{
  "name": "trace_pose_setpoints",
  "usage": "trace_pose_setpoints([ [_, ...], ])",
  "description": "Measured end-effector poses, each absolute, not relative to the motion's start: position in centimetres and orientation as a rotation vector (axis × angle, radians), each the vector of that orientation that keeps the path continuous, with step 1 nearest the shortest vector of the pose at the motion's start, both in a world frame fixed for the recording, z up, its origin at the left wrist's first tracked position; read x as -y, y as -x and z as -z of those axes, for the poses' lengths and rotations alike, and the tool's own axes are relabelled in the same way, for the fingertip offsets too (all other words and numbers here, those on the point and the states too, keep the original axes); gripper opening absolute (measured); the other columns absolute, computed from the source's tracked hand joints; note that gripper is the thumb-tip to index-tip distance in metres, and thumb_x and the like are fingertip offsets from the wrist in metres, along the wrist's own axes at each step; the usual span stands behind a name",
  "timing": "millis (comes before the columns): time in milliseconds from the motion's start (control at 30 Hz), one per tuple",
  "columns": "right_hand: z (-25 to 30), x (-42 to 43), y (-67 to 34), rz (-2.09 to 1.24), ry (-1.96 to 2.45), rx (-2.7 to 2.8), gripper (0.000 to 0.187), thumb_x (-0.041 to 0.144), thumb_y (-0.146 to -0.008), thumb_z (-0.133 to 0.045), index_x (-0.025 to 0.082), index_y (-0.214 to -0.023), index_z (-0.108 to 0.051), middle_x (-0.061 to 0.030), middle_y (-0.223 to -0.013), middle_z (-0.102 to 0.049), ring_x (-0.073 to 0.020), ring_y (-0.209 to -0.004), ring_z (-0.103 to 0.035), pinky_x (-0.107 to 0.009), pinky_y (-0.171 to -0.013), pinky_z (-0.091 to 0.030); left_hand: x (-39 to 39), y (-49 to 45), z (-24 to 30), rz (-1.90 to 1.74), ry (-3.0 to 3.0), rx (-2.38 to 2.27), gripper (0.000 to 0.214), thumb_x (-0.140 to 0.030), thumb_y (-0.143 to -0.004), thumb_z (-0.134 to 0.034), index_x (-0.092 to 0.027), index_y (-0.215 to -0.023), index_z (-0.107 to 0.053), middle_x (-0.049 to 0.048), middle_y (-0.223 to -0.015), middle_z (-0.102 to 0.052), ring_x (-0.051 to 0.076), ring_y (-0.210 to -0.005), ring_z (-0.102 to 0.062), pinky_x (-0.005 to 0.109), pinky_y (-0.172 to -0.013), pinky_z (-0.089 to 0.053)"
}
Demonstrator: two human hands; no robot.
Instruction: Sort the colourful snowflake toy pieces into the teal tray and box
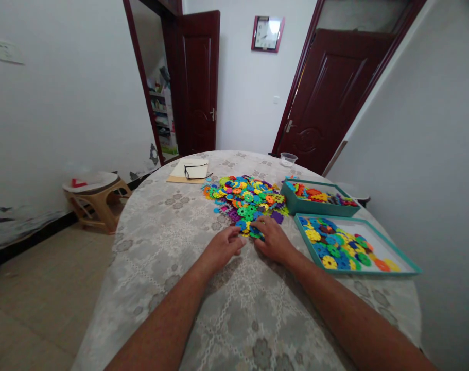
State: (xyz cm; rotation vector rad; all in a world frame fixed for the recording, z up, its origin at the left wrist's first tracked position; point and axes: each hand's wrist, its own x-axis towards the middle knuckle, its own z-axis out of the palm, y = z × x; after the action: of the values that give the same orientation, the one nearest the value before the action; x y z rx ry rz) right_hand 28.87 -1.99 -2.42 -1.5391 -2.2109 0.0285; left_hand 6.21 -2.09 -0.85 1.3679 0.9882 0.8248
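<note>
A heap of colourful plastic snowflake discs (248, 198) lies in the middle of the table. At its near edge, a small group of blue, yellow and green discs (246, 227) sits between my two hands. My left hand (223, 248) is on the left of this group, fingers bent but apart, with nothing visible in its grasp. From the right, my right hand (272, 240) curls its fingers over blue and green discs, thumb below; its grip is partly hidden.
Right of the heap stands a teal box (315, 207) of sorted pieces. Nearer lies its shallow tray (388, 237), holding more discs. Glasses (186, 172) rest on a notebook (176, 169) at back left. A clear plastic bowl (288, 159) is at the far edge; a stool (99, 201) stands left.
</note>
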Motion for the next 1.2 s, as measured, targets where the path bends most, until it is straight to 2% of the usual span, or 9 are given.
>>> trace_pose_setpoints([
  [67,2.1,3.2,-28.6,-0.132,1.393,2.229,0.047,0.015,-0.085,-0.063,0.021,-0.132,-0.066,-0.0136,-0.133,-0.06,-0.0282,-0.124,-0.055,-0.044,-0.11,-0.043,2.0,-6.2,1.0,-0.824,-1.402,-1.011,0.054,-0.039,-0.083,-0.074,-0.02,-0.132,-0.062,0.0098,-0.116,-0.071,0.021,-0.099,-0.069,0.03,-0.077,-0.059],
  [167,1.5,4.5,-28.4,-0.369,1.266,2.137,0.031,0.017,-0.093,-0.057,0.022,-0.12,-0.071,-0.01,-0.123,-0.066,-0.024,-0.116,-0.059,-0.039,-0.105,-0.046,2.0,-6.1,1.1,-0.8,-1.464,-1.055,0.049,-0.038,-0.082,-0.072,-0.018,-0.127,-0.064,0.0083,-0.106,-0.073,0.02,-0.091,-0.07,0.03,-0.075,-0.057],
  [233,1.2,5.0,-28.7,-0.524,1.285,1.991,0.02,0.024,-0.097,-0.056,0.022,-0.108,-0.072,-0.0066,-0.109,-0.069,-0.0218,-0.105,-0.063,-0.035,-0.096,-0.05,2.1,-6.0,0.9,-0.784,-1.514,-1.068,0.044,-0.038,-0.083,-0.07,-0.017,-0.122,-0.066,0.0088,-0.104,-0.074,0.02,-0.088,-0.07,0.031,-0.075,-0.056],
  [333,1.3,5.1,-29.4,-0.726,1.424,1.736,0.019,0.034,-0.096,-0.057,0.02,-0.093,-0.069,-0.0024,-0.087,-0.068,-0.0195,-0.082,-0.064,-0.031,-0.076,-0.052,2.5,-6.0,0.4,-0.756,-1.6,-1.109,0.04,-0.039,-0.084,-0.069,-0.017,-0.118,-0.068,0.0086,-0.098,-0.075,0.021,-0.084,-0.07,0.032,-0.074,-0.055],
  [433,1.3,4.9,-30.0,-0.917,1.482,1.521,0.021,0.038,-0.092,-0.06,0.019,-0.093,-0.067,-0.0009,-0.08,-0.069,-0.0183,-0.073,-0.066,-0.029,-0.067,-0.052,2.9,-6.1,0.0,-0.731,-1.65,-1.162,0.041,-0.039,-0.084,-0.068,-0.018,-0.119,-0.068,0.0083,-0.094,-0.075,0.022,-0.084,-0.07,0.033,-0.075,-0.054],
  [767,0.4,5.4,-29.4,-1.093,1.375,1.331,0.028,0.044,-0.085,-0.07,0.018,-0.096,-0.069,-0.0012,-0.082,-0.071,-0.0171,-0.07,-0.067,-0.027,-0.064,-0.055,3.0,-6.4,0.6,-0.803,-1.578,-1.015,0.039,-0.038,-0.086,-0.069,-0.02,-0.12,-0.065,0.0085,-0.11,-0.072,0.018,-0.083,-0.068,0.028,-0.068,-0.054],
  [900,0.9,5.6,-28.1,-1.23,1.211,1.241,0.031,0.048,-0.084,-0.075,0.019,-0.092,-0.07,-0.0025,-0.089,-0.072,-0.0188,-0.079,-0.068,-0.031,-0.073,-0.06,3.3,-6.9,0.6,-0.788,-1.549,-0.926,0.042,-0.035,-0.083,-0.073,-0.02,-0.122,-0.064,0.0044,-0.096,-0.071,0.016,-0.075,-0.066,0.025,-0.062,-0.05],
  [1033,1.0,5.9,-26.9,-1.341,1.176,1.233,0.037,0.054,-0.084,-0.076,0.018,-0.089,-0.07,-0.0039,-0.085,-0.072,-0.019,-0.076,-0.069,-0.033,-0.074,-0.061,3.4,-6.9,0.5,-0.798,-1.575,-0.926,0.027,-0.033,-0.086,-0.068,-0.018,-0.109,-0.066,0.0002,-0.077,-0.067,0.013,-0.062,-0.06,0.024,-0.058,-0.047],
  [1200,0.7,6.3,-27.2,-1.321,1.248,1.348,0.038,0.055,-0.092,-0.065,0.018,-0.096,-0.07,-0.007,-0.085,-0.075,-0.0212,-0.078,-0.073,-0.034,-0.074,-0.06,3.3,-6.6,0.1,-0.851,-1.551,-0.978,0.022,-0.032,-0.087,-0.064,-0.017,-0.103,-0.066,0.0012,-0.079,-0.067,0.015,-0.064,-0.063,0.026,-0.059,-0.05],
])
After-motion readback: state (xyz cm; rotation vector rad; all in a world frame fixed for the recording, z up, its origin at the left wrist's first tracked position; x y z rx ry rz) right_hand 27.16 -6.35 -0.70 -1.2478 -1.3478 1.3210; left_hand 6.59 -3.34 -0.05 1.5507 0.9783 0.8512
